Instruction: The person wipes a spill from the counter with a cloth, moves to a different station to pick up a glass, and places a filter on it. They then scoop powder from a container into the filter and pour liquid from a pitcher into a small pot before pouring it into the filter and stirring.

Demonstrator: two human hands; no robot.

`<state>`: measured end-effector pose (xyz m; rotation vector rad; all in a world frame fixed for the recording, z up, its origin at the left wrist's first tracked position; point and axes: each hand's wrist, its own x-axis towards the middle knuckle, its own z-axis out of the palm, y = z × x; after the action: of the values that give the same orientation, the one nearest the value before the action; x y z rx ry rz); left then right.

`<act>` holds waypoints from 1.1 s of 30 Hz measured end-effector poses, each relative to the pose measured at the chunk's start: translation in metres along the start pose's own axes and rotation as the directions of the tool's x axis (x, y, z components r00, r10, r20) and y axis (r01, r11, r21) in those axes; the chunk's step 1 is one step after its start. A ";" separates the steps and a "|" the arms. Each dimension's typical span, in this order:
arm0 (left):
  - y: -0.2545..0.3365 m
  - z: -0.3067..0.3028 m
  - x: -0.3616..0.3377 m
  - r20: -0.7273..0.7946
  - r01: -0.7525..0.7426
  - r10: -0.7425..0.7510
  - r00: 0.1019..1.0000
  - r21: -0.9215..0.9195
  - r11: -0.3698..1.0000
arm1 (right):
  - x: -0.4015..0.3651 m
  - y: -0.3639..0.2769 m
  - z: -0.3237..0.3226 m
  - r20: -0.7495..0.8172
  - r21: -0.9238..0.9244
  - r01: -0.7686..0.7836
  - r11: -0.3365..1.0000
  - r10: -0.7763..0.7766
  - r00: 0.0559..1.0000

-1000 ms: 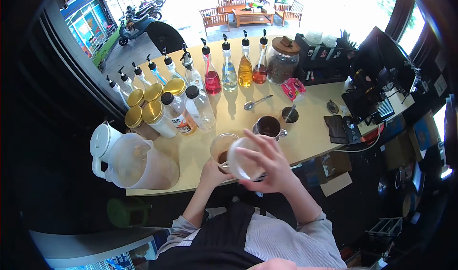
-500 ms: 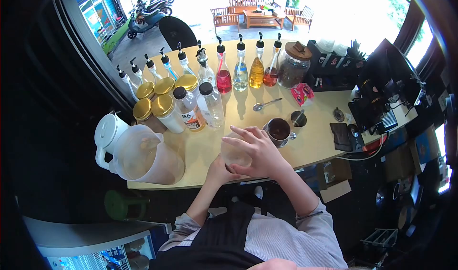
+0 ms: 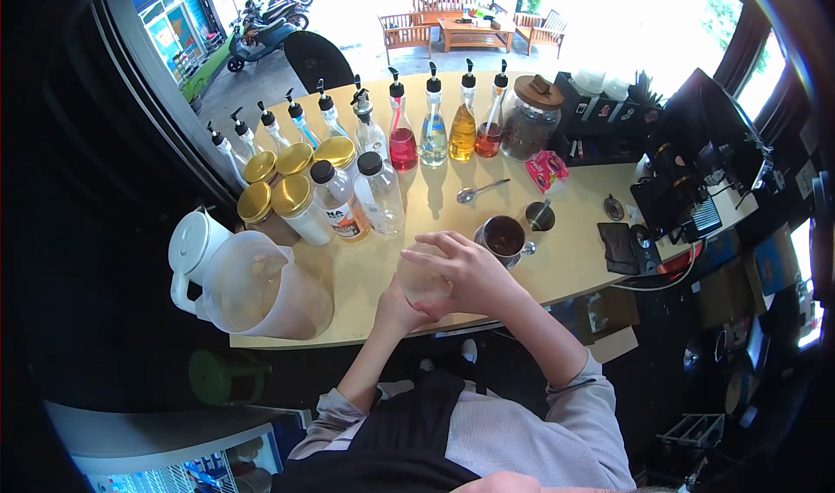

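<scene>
Between my hands, near the table's front edge, is a clear round-topped cup (image 3: 421,282). My left hand (image 3: 402,308) is wrapped round its lower side. Curled over its top and right side is my right hand (image 3: 465,275), with the fingers bent. A metal cup with dark contents (image 3: 504,237) stands just right of my right hand. Farther right is a small metal jug (image 3: 540,216). A spoon (image 3: 482,191) lies behind the cups. Two black-capped bottles (image 3: 344,207) (image 3: 383,199) stand behind my left hand.
Pump bottles (image 3: 403,140) line the table's back beside a wooden-lidded jar (image 3: 531,123). Gold-lidded jars (image 3: 296,199) and a large plastic pitcher (image 3: 304,297) stand left. A pink packet (image 3: 546,171), a dark cloth (image 3: 617,248) and a coffee machine (image 3: 687,193) are right.
The view has shifted slightly. My right hand has settled lower over the clear cup, its fingers less raised, and my left hand stays round the cup.
</scene>
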<state>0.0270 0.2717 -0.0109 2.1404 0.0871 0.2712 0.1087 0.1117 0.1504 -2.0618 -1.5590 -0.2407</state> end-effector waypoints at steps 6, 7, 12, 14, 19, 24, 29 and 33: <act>0.009 -0.001 -0.003 -0.016 0.037 -0.037 0.999 0.027 0.999 | 0.002 -0.021 0.007 -0.042 -0.180 -0.150 0.972 0.145 0.989; 0.006 0.001 -0.002 -0.019 0.034 -0.034 0.999 0.028 0.999 | 0.003 -0.027 0.013 -0.044 -0.182 -0.148 0.972 0.142 0.989; 0.005 0.003 -0.001 -0.084 -0.049 0.044 0.995 -0.064 0.997 | 0.003 -0.038 0.025 -0.143 -0.186 -0.314 0.931 0.290 0.946; 0.007 0.002 -0.004 -0.080 0.000 -0.001 0.997 -0.016 1.000 | 0.000 -0.027 0.014 -0.110 -0.176 -0.197 0.965 0.180 0.978; 0.009 0.000 -0.006 -0.047 -0.018 0.019 0.999 0.032 0.999 | -0.003 -0.011 -0.010 0.118 0.211 -0.090 0.973 0.066 0.991; 0.016 -0.001 -0.001 0.139 0.160 -0.182 0.974 0.152 0.975 | 0.014 -0.042 -0.006 0.114 -0.118 -0.556 0.822 0.568 0.815; 0.015 0.000 -0.002 -0.057 -0.028 0.037 0.998 0.140 0.990 | -0.010 -0.023 0.020 -0.165 0.100 -0.247 0.964 0.261 0.951; 0.017 0.000 -0.002 -0.102 -0.004 0.003 0.995 -0.010 1.000 | -0.024 -0.013 0.027 -0.159 0.200 -0.126 0.972 0.159 0.975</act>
<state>0.0244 0.2621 0.0028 2.1164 0.1408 0.3826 0.0846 0.1075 0.1209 -1.9386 -1.2728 -0.2049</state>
